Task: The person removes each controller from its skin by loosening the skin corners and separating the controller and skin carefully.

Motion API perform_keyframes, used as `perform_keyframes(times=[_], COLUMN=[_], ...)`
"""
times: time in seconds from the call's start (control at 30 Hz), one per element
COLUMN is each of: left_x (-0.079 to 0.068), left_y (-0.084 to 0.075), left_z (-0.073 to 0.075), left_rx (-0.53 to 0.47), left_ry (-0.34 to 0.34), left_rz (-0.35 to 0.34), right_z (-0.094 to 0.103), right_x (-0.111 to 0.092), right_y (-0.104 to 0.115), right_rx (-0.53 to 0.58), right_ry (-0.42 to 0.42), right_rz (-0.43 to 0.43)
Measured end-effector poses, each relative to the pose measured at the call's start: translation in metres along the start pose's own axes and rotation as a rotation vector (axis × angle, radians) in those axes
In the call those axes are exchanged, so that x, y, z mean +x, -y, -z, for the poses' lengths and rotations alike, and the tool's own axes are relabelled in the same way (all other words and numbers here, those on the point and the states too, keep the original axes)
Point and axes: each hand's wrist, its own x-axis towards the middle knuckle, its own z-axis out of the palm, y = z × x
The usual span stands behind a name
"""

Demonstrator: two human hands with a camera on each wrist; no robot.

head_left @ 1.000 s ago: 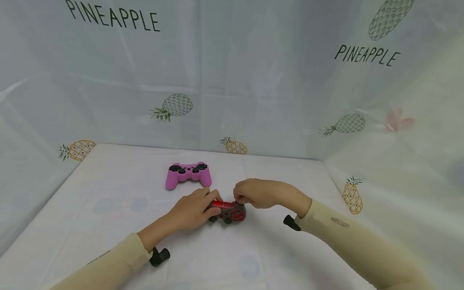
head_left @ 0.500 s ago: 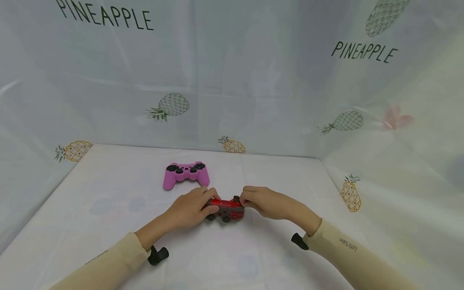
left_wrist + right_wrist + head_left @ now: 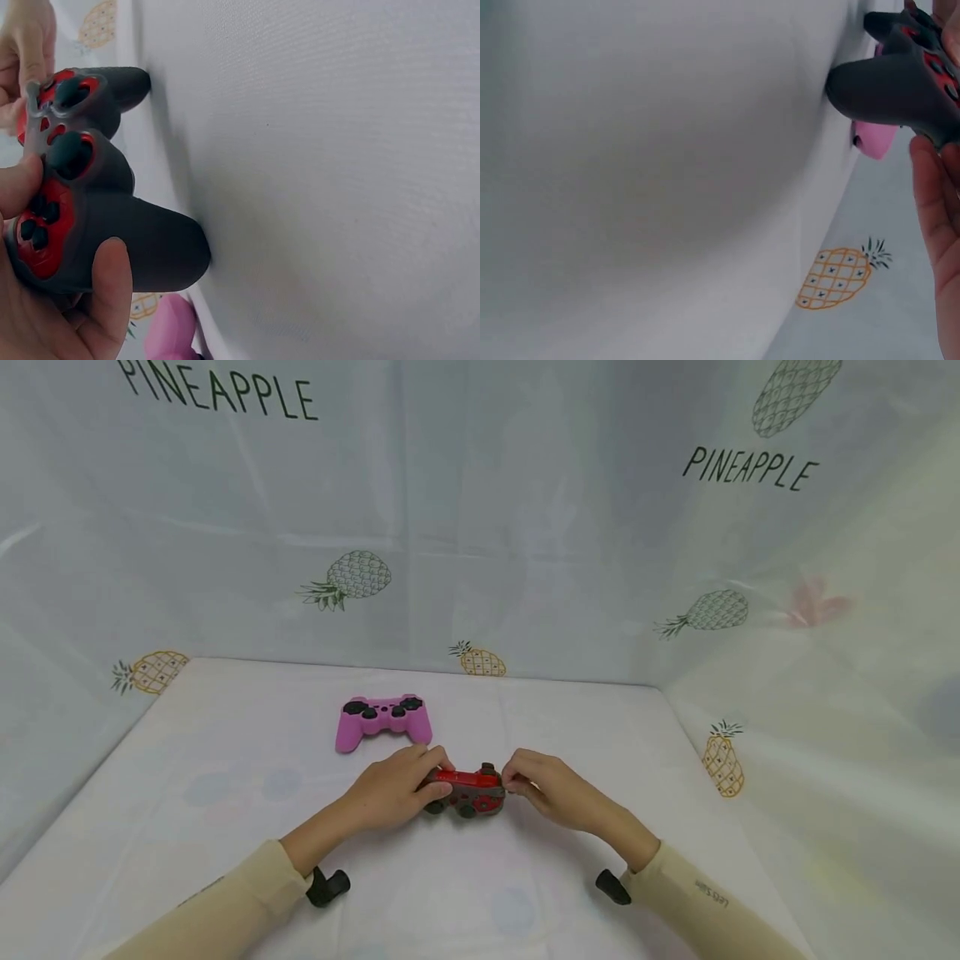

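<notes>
A red game controller (image 3: 467, 779) stands upright on its grips on the white table, with a dark grey silicone cover (image 3: 154, 236) around its handles and thumbsticks. Red shell shows along its top edge in the head view. My left hand (image 3: 393, 789) holds its left end, thumb on the front face and fingers behind. At the opposite end, my right hand (image 3: 551, 789) has its fingers curled and pinches the cover's edge at the corner. The right fingertips are partly hidden in the right wrist view. Behind my left hand lies a pink controller (image 3: 384, 717) with black buttons.
The white table (image 3: 240, 727) ends at a hanging pineapple-print sheet (image 3: 525, 527) at the back and sides. Black straps with short stubs (image 3: 327, 887) sit at both wrists, below beige sleeves (image 3: 225, 902).
My right hand has moved from above the controller's top right corner to its right side, slightly lower. The left hand keeps its hold. The head view has shifted slightly.
</notes>
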Motion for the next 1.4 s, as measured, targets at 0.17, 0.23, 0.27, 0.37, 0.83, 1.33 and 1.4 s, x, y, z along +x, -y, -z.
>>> perform_keyframes(times=[0.17, 0.23, 0.27, 0.37, 0.83, 1.33, 1.4], left_x=[0.000, 0.000, 0.000, 0.000, -0.004, -0.006, -0.006], left_y=[0.001, 0.001, 0.001, 0.001, 0.001, -0.003, -0.003], left_z=[-0.002, -0.003, -0.003, -0.004, -0.006, -0.009, -0.009], left_rx=[0.007, 0.011, 0.010, 0.011, 0.032, 0.058, 0.065], left_ry=[0.000, 0.002, 0.002, 0.001, -0.034, -0.061, -0.066], left_rz=[0.006, 0.010, 0.011, 0.011, 0.020, 0.033, 0.029], right_z=[-0.010, -0.012, -0.012, -0.011, -0.001, 0.008, 0.009], right_x=[-0.006, -0.007, -0.008, -0.008, 0.008, 0.020, 0.021], right_y=[-0.002, -0.001, -0.001, 0.002, 0.012, 0.021, 0.021], right_rx=[0.087, 0.120, 0.136, 0.198, 0.660, 0.622, 0.647], right_ry=[-0.074, -0.080, -0.080, -0.076, 0.019, 0.061, 0.061], right_rz=[-0.041, -0.064, -0.077, -0.137, -0.706, -0.785, -0.802])
